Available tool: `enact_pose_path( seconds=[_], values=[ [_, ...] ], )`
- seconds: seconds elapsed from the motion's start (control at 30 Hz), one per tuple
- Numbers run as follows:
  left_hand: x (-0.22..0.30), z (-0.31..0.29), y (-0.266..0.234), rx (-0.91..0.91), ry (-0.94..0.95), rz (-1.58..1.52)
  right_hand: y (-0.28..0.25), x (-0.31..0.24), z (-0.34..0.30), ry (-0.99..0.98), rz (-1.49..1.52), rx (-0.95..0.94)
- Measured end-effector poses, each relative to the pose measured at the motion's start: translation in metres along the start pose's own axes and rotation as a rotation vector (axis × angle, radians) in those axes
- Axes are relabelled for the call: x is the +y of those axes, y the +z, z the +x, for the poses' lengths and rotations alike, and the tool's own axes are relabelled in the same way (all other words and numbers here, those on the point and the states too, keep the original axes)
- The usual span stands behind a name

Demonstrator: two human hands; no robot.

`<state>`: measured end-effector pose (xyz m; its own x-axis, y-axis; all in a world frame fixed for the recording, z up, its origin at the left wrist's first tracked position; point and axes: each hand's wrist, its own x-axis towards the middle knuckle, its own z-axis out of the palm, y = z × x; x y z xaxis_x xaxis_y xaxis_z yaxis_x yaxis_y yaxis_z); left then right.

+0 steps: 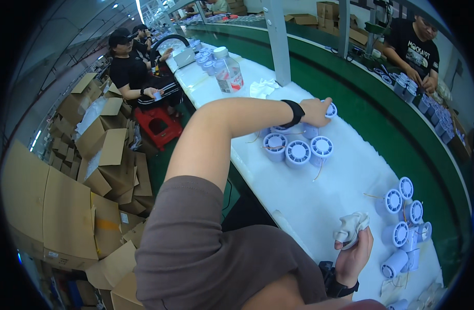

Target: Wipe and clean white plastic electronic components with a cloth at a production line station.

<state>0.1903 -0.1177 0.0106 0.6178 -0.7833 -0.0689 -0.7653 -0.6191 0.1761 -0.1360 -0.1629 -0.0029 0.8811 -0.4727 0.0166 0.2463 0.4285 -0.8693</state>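
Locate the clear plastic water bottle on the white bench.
In the head view the water bottle stands upright at the far left end of the white bench, beyond the left hand, just left of the grey post and a crumpled white cloth.

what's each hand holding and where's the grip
The right hand grips a crumpled white cloth by its lower end. The left hand rests on a pale blue round fan part; its grip is hidden.

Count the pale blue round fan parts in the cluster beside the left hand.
4 clear: three in a row, and one under the left hand at. One or two more behind the row are partly hidden, so there may be others.
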Motion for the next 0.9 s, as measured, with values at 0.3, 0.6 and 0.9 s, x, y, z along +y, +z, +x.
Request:
enact_pose_path(
  seconds=[0.3,0.6,0.9],
  values=[
    [0.032,0.069,-0.071,0.18,0.023,-0.094,0.004,-0.007,-0.002,0.004,-0.048,0.143],
    [0.021,0.177,0.01,0.036,0.124,0.027,-0.001,-0.025,-0.012,-0.034,-0.017,0.072],
    [0.089,0.06,-0.056,0.537,0.266,0.264,-0.012,-0.034,-0.012,-0.102,0.002,0.1]
  ],
)
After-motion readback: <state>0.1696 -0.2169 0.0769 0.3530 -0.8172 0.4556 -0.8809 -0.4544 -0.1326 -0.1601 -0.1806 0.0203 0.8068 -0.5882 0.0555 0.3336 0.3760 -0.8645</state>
